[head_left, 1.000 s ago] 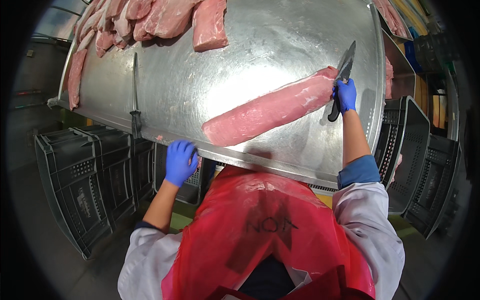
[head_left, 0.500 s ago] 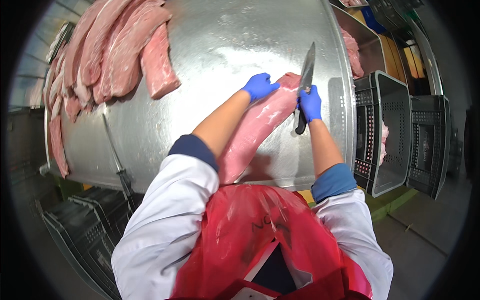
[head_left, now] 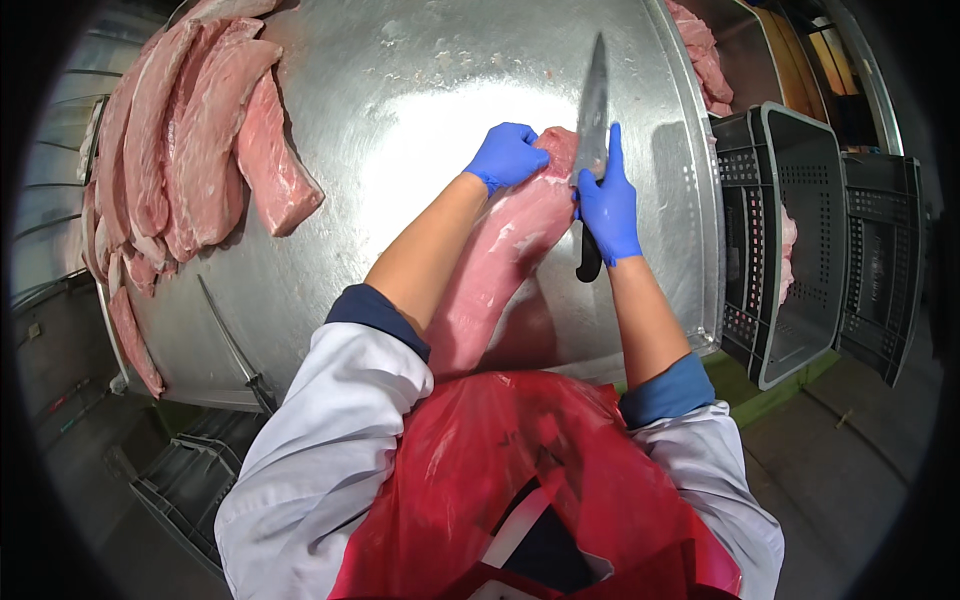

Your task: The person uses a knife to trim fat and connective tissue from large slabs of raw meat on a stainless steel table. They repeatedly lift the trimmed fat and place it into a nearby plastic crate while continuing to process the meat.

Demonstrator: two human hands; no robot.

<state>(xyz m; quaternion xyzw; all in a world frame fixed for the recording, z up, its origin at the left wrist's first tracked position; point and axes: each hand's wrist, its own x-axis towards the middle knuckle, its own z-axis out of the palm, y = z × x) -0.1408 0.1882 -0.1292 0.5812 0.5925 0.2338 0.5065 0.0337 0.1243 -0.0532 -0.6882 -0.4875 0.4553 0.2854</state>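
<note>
Long slab of meat (head_left: 505, 255) lies on the metal table (head_left: 345, 150), its near end by the apron (head_left: 480, 430). Left hand (head_left: 508, 157) curls at its far end, grip unclear from here; right hand (head_left: 610, 212) clamps the knife (head_left: 594, 110), forefinger extended.

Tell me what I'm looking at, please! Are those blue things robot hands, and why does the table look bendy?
No robot here: those are a person's two hands in blue gloves. The camera sits on the person's head and looks down. Its very wide lens makes straight edges curve.

The right hand holds a big knife with a black handle. The left hand touches the far end of a long piece of pink meat lying on a shiny metal table. Over on the left are more pieces of meat and a thin rod with a dark handle.
</note>
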